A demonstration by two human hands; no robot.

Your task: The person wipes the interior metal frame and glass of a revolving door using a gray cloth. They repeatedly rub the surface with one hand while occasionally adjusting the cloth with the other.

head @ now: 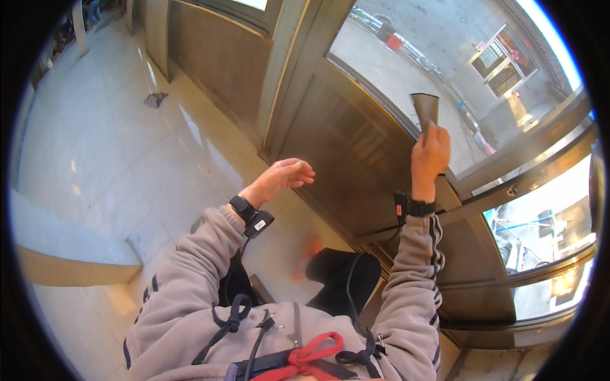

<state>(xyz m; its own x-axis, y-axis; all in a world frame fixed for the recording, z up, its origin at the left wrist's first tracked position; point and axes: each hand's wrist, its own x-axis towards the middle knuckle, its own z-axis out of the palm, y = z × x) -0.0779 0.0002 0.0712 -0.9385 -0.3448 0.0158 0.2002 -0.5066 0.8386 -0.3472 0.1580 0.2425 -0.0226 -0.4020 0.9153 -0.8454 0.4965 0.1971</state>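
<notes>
My right hand (431,151) grips the narrow end of a flat, flared, grey-brown piece (426,108) with a dark upper edge. It may be a scraper or a folded cloth; I cannot tell which. The piece is in front of the lower part of a glass pane (381,71) in a metal-framed door, and contact with the glass is unclear. In front of the door's brown lower panel (343,143), my left hand (285,177) hangs with nothing in it, its fingers loosely bent and the thumb apart.
A crumpled grey cloth (155,99) lies on the glossy tiled floor (90,138). At the left, a pale ledge (71,233) juts in. More glazed metal frames (486,238) are at the right, with a handle (528,185). Thin cables run from both wrist devices.
</notes>
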